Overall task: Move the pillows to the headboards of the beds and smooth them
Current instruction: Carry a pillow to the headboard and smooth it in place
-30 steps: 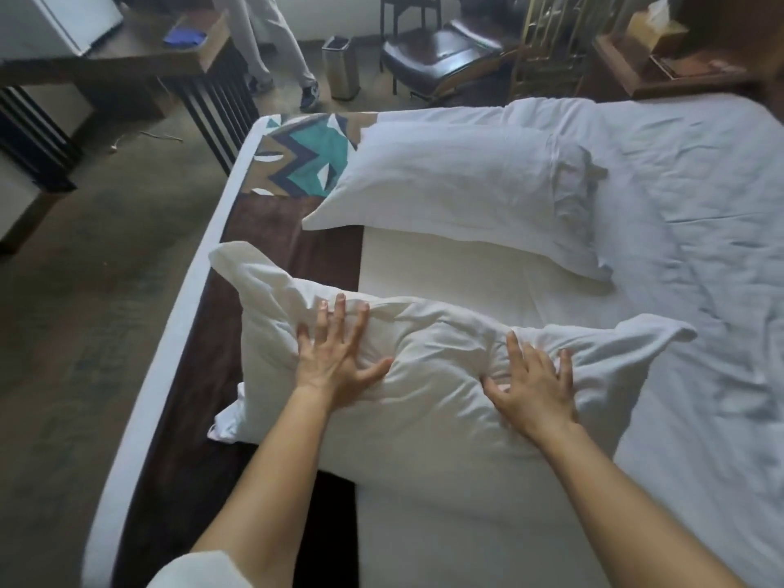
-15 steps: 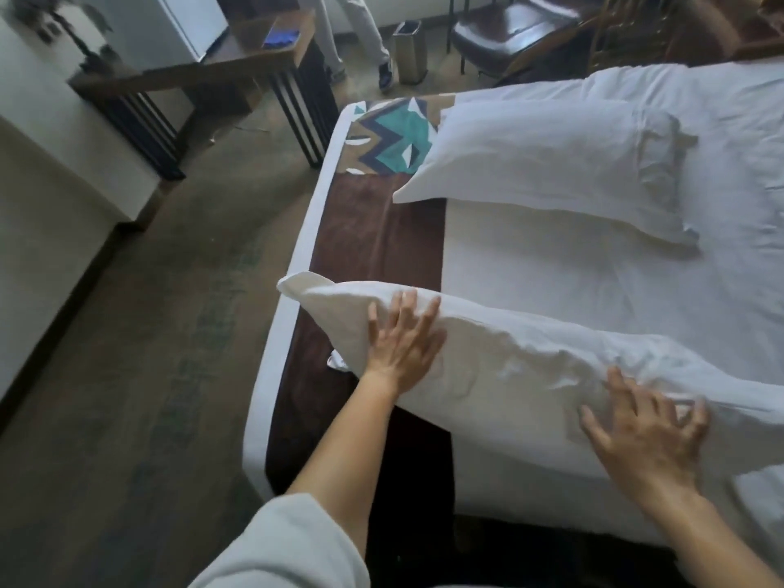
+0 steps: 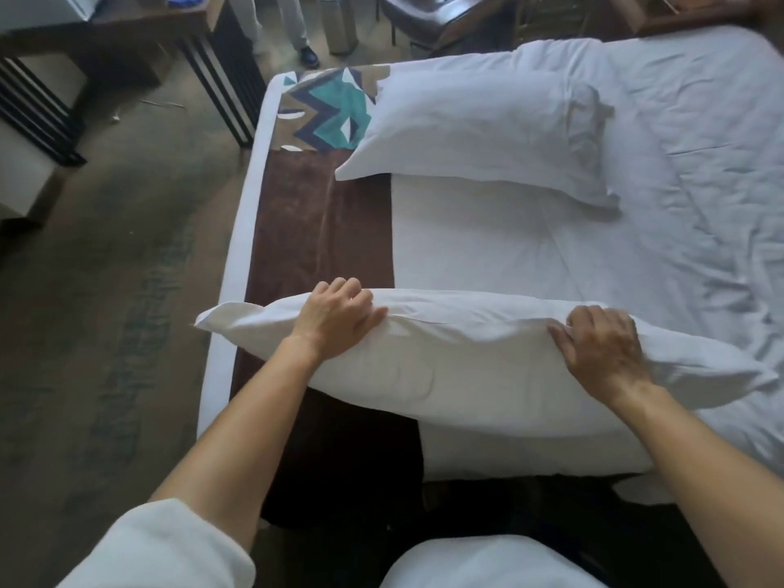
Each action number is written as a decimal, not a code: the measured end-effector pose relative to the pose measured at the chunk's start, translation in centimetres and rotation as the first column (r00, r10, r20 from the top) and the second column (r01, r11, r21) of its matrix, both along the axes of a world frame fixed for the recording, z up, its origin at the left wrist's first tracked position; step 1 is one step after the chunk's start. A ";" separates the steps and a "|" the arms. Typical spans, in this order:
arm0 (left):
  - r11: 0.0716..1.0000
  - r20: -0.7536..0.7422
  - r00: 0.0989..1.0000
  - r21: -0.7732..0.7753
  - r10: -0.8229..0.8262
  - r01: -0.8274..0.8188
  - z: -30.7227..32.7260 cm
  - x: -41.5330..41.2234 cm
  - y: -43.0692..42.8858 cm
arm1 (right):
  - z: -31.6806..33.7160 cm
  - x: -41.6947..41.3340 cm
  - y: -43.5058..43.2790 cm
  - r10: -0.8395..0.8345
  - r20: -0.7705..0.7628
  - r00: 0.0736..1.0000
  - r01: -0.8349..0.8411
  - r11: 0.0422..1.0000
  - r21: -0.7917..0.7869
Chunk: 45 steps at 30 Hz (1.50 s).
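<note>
Near pillow (image 3: 466, 367): lower centre of frame, across the near end of the bed (image 3: 636, 256). Long axis runs left-right. Left corner points to frame left and overhangs the bed's white border; right end tapers toward lower right.

Change vs 0.5 s ago: both hands were flat with fingers spread on the pillow face. Now both have fingers curled over its far long edge. Vs 1.0 s ago the pillow is less crumpled, and that edge is nearly straight.

Left hand (image 3: 339, 320): grips the far edge near the left end, fingers hooked over, thumb on the near face. Right hand (image 3: 602, 350): same grip toward the right end, fabric bunched under the fingers.

Can't tell if the pillow is lifted off the bed or resting on it.

2nd pillow (image 3: 466, 125): upper centre, long axis also left-right, well apart from the 1st. Brown runner (image 3: 318, 231) down the bed's left side, its patterned section (image 3: 331, 112) just left of the 2nd pillow.

Upper left: dark tabletop (image 3: 127, 27). Top edge: another person's legs (image 3: 275, 23), metal bin (image 3: 339, 23), chair (image 3: 445, 14).
</note>
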<state>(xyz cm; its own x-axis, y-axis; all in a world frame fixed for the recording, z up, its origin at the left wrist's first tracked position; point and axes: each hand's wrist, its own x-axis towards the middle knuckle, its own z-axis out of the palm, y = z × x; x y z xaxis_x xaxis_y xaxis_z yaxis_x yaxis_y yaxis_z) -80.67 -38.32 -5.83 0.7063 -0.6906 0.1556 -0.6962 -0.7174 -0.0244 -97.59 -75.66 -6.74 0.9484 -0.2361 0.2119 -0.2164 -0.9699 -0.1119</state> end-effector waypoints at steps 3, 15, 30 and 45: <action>0.987 0.095 0.987 -0.085 -0.130 0.139 -0.2 -0.9 1.4 | 1.2 0.4 -0.2 0.033 0.110 0.993 -0.040 0.997 0.060; 0.988 -0.064 0.990 -0.100 -0.127 0.121 4.6 1.6 3.7 | 2.8 -0.2 -1.3 -0.051 -0.067 0.996 0.056 0.995 0.085; 0.965 -0.062 0.964 0.059 0.258 -0.255 -0.6 -0.9 1.9 | 1.7 -0.3 -2.2 -0.080 -0.086 0.993 0.078 0.997 -0.023; 0.932 -0.130 0.924 0.099 0.360 -0.349 -1.6 1.4 1.6 | 0.2 6.7 19.5 0.310 -0.456 0.834 -0.238 0.948 0.210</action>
<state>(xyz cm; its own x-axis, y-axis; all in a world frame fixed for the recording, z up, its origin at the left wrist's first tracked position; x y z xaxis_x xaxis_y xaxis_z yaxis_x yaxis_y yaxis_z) -79.23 -36.68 -7.45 0.9179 -0.3967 -0.0071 -0.3967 -0.9179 -0.0047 -90.91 -56.13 -6.52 0.9528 0.0564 -0.2984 -0.0052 -0.9794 -0.2019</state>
